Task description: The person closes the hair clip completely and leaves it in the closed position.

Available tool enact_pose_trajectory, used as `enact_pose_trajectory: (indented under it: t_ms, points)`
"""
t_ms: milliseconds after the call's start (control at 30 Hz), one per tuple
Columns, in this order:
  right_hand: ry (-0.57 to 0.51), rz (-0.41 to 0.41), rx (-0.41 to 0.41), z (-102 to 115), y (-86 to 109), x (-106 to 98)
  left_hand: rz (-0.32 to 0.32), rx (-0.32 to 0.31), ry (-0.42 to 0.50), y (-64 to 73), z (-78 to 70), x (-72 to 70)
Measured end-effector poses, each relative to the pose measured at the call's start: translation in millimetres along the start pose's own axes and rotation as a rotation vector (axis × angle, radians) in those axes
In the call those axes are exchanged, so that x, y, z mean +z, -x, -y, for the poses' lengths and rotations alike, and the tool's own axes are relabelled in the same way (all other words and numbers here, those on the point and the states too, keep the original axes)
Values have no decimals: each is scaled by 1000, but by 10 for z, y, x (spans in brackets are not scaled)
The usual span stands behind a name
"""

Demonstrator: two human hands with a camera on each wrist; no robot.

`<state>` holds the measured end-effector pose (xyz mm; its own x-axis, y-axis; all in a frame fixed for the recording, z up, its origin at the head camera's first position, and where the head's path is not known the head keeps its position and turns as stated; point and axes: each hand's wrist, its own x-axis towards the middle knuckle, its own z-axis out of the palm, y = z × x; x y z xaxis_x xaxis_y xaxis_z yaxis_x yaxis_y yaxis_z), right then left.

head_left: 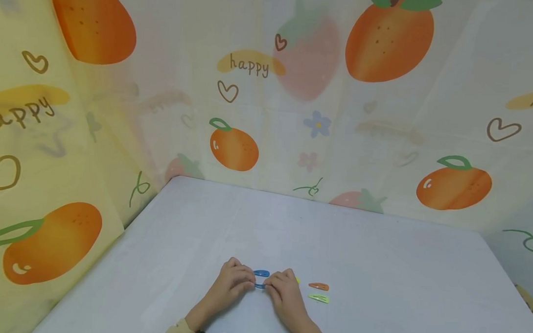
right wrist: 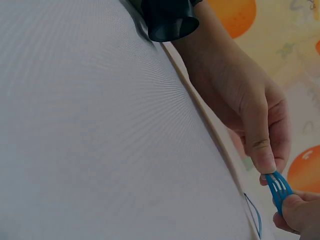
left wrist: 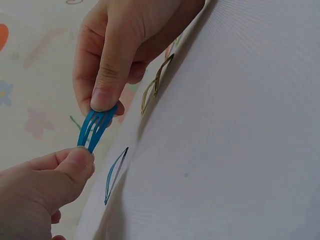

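Both hands hold one blue snap hair clip [left wrist: 94,129] between them, above the white table. My left hand [head_left: 234,281] pinches one end between thumb and fingers, and my right hand [head_left: 285,290] pinches the other. In the left wrist view the slotted face of the clip shows, its ends hidden under the fingertips. A second blue hair clip [head_left: 262,273] lies on the table just beyond the held one. To the right of the right hand are an orange hair clip [head_left: 318,286] and a light green hair clip [head_left: 318,298]. A yellow hair clip [head_left: 298,281] is mostly hidden behind that hand.
The white table [head_left: 377,268] ends at the back against a cloth [head_left: 294,138] printed with oranges, hearts and lettering. Similar cloth hangs along the left side. A black camera mount [right wrist: 172,22] sits on the left wrist.
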<state>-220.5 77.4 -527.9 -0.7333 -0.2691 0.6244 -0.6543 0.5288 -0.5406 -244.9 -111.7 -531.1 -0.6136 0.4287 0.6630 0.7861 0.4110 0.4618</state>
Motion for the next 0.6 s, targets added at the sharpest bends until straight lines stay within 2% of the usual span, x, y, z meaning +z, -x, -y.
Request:
enact_pose_trajectory:
  t_ms: [233,400,600]
  points:
    - [4,43,82,31,-6,-17,-3,-30,-21,-17,-3,4]
    - [18,44,94,39,-9,-16,-10,-56,-27,-20,-23,-2]
    - [40,47,96,27,-1,-2,-21,-28,-61,5,11,20]
